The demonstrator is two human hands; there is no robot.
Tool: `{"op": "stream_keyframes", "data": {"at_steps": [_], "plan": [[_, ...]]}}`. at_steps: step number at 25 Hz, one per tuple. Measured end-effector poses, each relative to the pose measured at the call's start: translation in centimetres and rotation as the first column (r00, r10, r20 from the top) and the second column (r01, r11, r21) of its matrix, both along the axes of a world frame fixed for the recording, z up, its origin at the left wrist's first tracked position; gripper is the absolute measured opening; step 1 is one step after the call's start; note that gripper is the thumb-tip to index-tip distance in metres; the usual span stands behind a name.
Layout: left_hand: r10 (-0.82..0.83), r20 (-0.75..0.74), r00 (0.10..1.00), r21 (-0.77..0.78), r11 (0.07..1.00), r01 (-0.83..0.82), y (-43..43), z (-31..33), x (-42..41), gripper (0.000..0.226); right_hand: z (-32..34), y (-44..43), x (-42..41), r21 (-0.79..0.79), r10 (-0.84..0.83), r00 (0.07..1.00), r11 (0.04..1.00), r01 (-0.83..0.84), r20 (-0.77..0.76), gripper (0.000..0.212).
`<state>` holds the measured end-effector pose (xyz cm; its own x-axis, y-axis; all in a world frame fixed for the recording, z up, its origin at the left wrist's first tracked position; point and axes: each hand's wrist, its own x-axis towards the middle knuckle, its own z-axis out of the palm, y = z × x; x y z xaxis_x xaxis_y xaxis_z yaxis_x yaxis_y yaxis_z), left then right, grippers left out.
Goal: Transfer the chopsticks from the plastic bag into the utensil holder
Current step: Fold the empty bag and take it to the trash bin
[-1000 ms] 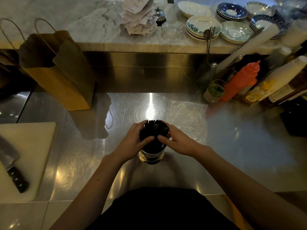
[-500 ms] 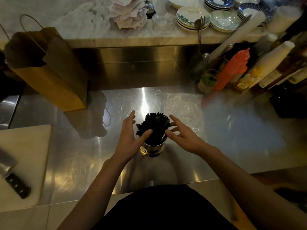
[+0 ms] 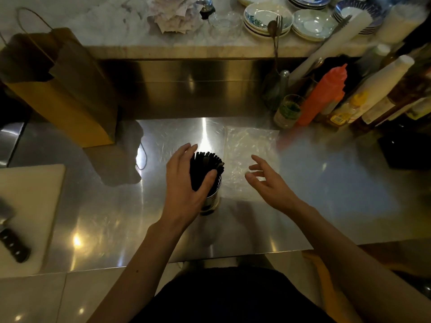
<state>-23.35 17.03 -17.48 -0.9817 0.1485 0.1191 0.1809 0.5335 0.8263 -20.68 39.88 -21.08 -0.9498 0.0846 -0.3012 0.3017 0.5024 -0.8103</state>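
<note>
A bundle of black chopsticks point(image 3: 205, 167) stands upright in a round metal utensil holder point(image 3: 212, 201) in the middle of the steel counter. My left hand point(image 3: 186, 183) wraps around the bundle from the left, thumb across its front. My right hand point(image 3: 268, 183) hovers to the right of the holder with spread fingers and holds nothing. Under and beyond that hand a clear plastic bag point(image 3: 250, 150) lies flat on the counter; it looks empty.
A brown paper bag point(image 3: 63, 89) stands at the back left. A white cutting board point(image 3: 28, 206) with a black-handled knife point(image 3: 14, 248) lies at the left. Sauce bottles point(image 3: 324, 94) and a jar point(image 3: 288, 111) crowd the back right. Stacked plates point(image 3: 268, 17) sit on the marble ledge.
My right hand has let go of the chopsticks and moved right, over the plastic bag. My left hand has stayed on the bundle and closed around it more.
</note>
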Motion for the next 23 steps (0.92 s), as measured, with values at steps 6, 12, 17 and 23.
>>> {"op": "stream_keyframes", "data": {"at_steps": [6, 12, 17, 23], "plan": [[0.077, -0.086, 0.993, 0.036, 0.997, -0.075, 7.8, 1.4, 1.6, 0.049, -1.6, 6.0, -2.2, 0.05, 0.05, 0.998, 0.998, -0.049, -0.025, 0.063], [0.154, 0.202, 0.967, 0.084, 0.981, -0.174, 15.0, -0.8, 1.5, 0.046, -3.1, 10.2, -4.6, 0.052, 0.049, 0.999, 0.997, -0.048, -0.015, 0.061], [0.181, 0.395, 0.901, -0.048, 0.983, -0.176, 16.3, -4.0, 0.1, 0.058, -3.6, 12.1, -5.8, 0.049, 0.031, 0.999, 0.998, -0.032, 0.024, 0.063], [0.228, 0.49, 0.841, -0.095, 0.973, -0.208, 16.3, -6.6, -2.1, 0.061, -4.2, 13.2, -6.3, -0.026, -0.057, 0.989, 0.998, 0.061, 0.136, 0.061]]}}
